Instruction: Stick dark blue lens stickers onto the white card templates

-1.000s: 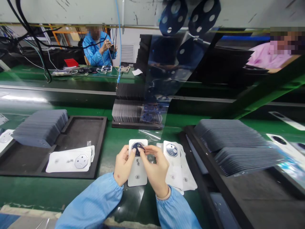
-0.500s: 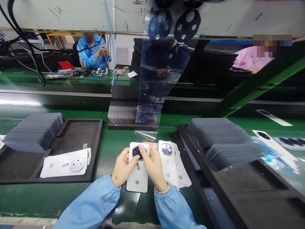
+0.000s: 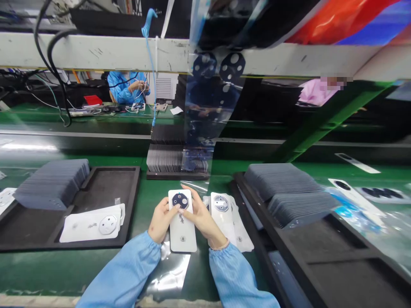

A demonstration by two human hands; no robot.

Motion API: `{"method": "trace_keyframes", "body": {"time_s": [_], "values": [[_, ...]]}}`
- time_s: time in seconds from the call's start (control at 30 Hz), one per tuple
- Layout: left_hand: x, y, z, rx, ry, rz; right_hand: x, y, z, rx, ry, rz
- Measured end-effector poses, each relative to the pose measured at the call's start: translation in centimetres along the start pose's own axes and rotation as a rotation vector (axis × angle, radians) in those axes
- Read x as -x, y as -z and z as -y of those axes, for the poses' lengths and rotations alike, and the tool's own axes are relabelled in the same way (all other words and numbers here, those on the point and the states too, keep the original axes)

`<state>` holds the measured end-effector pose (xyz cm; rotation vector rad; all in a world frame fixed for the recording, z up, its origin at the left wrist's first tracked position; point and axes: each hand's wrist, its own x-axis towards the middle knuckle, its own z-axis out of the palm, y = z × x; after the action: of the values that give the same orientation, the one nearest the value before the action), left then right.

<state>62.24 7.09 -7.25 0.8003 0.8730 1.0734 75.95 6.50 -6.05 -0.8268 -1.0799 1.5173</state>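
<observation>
Between my two hands is a white phone back panel (image 3: pixel 183 234), with a dark camera-area sticker (image 3: pixel 180 200) at its top end and dark lettering lower down. My left hand (image 3: pixel 159 220) grips its left edge, thumb just below the sticker. My right hand (image 3: pixel 203 219) holds the right edge, its thumb pressing near the sticker's lower rim. Right beside this hand lie several overlapping white panels (image 3: pixel 221 220). Some white panels (image 3: pixel 85 227) also rest in the black tray (image 3: pixel 131 201) on the left.
A clear film strip (image 3: pixel 205 124) with dark stickers hangs in front. Grey panels stand in rows at left (image 3: pixel 53 184), centre (image 3: pixel 165 159) and right (image 3: pixel 284 188). A black tray (image 3: pixel 321 261) flanks my right arm. Two people sit across the line, one in a blue sleeve (image 3: pixel 123 87).
My view has tilted upward. My right fingers have drawn back from over the sticker, so more of it shows; both hands still hold the panel.
</observation>
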Motion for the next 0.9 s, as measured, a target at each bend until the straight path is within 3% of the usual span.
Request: {"method": "trace_keyframes", "body": {"time_s": [0.2, 0.33, 0.43, 0.5, 0.67, 0.8, 0.9], "values": [[-0.1, -0.1, 0.4, -0.059, -0.016, 0.11, 0.1, 0.8, -0.3, 0.105, 0.132, -0.225], [0.2, -1.0, 0.8, -0.148, 0.023, 0.256, 1.1, 2.9, 0.1, 0.271, 0.222, -0.398], [0.2, -1.4, 1.6, -0.251, -0.033, 0.313, 1.8, 5.1, 0.4, 0.347, 0.255, -0.492], [-0.2, -1.1, 2.1, -0.383, -0.123, 0.241, 1.9, 6.9, 0.6, 0.496, 0.284, -0.6], [-2.5, 0.7, 2.4, -0.708, -0.283, -0.094, 2.1, 10.2, 0.6, 0.827, 0.28, -0.824], [-4.7, 1.4, 1.6, -0.754, -0.235, -0.179, 1.0, 9.8, 0.8, 0.853, 0.289, -0.846], [-5.3, 1.7, 0.9, -0.745, -0.145, -0.199, -1.5, 9.0, 1.6, 0.689, 0.249, -0.796]]}}
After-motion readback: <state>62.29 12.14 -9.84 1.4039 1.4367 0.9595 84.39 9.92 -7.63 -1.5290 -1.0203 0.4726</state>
